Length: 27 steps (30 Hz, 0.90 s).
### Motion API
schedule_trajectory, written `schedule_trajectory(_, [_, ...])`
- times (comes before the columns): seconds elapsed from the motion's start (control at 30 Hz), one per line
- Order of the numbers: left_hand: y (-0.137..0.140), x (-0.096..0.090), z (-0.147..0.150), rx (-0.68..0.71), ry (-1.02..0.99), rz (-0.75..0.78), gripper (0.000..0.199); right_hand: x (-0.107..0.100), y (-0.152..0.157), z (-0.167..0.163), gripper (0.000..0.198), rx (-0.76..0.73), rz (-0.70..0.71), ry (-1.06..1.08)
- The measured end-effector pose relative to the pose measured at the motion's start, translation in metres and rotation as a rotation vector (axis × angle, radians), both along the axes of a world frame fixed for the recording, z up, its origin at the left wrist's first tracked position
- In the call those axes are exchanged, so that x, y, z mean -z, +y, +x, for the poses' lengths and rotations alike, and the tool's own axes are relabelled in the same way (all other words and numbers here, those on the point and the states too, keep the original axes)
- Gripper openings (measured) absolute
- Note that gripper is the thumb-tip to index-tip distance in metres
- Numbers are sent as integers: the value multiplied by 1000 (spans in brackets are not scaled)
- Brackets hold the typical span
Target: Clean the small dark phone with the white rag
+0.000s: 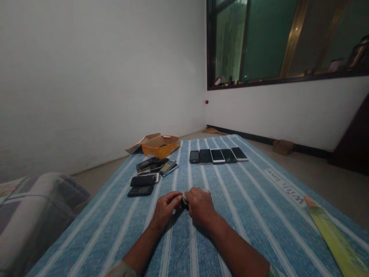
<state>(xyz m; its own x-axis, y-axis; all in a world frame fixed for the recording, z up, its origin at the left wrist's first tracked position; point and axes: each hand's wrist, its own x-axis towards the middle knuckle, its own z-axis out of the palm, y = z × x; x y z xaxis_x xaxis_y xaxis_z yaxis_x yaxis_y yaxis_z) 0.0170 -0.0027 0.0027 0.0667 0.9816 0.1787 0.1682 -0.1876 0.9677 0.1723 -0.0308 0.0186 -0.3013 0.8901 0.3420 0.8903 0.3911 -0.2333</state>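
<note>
Over the near middle of the striped cover, my left hand (167, 209) and my right hand (200, 204) meet. A small piece of pale, crumpled cloth (185, 198) shows between them, with my right fingers closed around it. My left thumb and fingers are pinched together at its edge; what they hold there is mostly hidden, though something dark shows beneath. Left of my hands lies a loose pile of mobile phones, with a black keypad phone (140, 191) nearest. Beyond my hands, several phones lie side by side in a row, among them a white-framed smartphone (217, 156).
An open orange cardboard box (161, 150) stands at the far left of the blue striped cover (259, 215). A yellow-green flat object (331, 234) lies on the right. A draped grey-striped cloth (43, 211) is at left. Walls and a window (268, 38) stand behind.
</note>
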Motion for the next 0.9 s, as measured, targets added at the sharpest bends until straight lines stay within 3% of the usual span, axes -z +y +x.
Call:
schedule_trajectory(0.27, [-4,-10,3,53,30,18,22,2,1,-1,19,-5,12,15])
schedule_trajectory(0.73, [2,6,1,107,74,7,29,-19,10,46,23,7,-180,34])
schedule_trajectory(0.9, [1,5,2,112,102,17,28,-18,9,51,22,23,-161,5])
